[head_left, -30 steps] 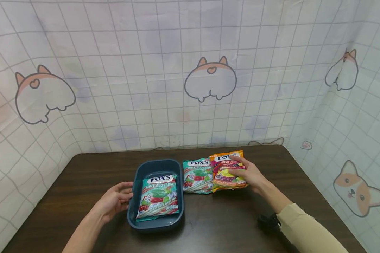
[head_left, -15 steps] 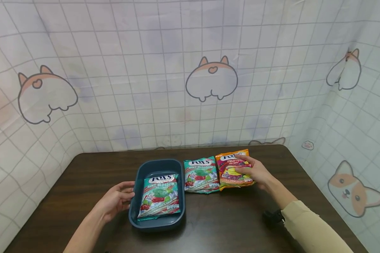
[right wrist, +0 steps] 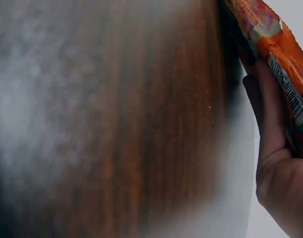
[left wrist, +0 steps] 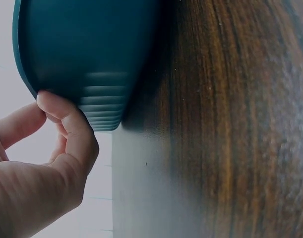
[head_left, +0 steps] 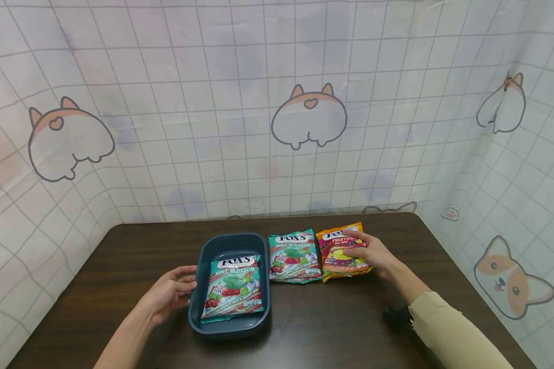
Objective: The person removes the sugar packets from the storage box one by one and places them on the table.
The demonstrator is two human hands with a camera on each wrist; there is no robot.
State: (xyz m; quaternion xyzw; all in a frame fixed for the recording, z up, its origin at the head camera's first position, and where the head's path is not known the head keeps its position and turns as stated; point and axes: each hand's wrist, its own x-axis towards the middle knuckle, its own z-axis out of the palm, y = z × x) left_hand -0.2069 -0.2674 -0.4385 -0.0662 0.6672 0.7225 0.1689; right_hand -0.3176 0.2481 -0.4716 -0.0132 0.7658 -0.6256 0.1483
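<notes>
My left hand (head_left: 170,293) has its fingertips against the left side of a dark blue plastic bin (head_left: 234,334). In the left wrist view the thumb touches the bin's outer wall (left wrist: 101,44) just under the rim. Inside the bin lies a teal Fox's Mint Blossom candy bag (head_left: 234,288). My right hand (head_left: 371,254) grips an orange and purple Fox's Fruits candy bag (head_left: 334,253) by its right side, fingers spread across the front. In the right wrist view, the thumb runs along the orange bag's edge (right wrist: 285,64).
Another teal Mint Blossom bag (head_left: 294,256) lies between the bin and the orange bag. The dark wooden table (head_left: 323,328) ends at a white grid-patterned cloth (head_left: 189,154) printed with cartoon dogs. A small black object (head_left: 397,315) shows beside the right sleeve.
My right hand has shifted the Fruits candy bag to the right, off the edge of the teal bag it overlapped, then slightly nearer. The left hand and bin stay put.
</notes>
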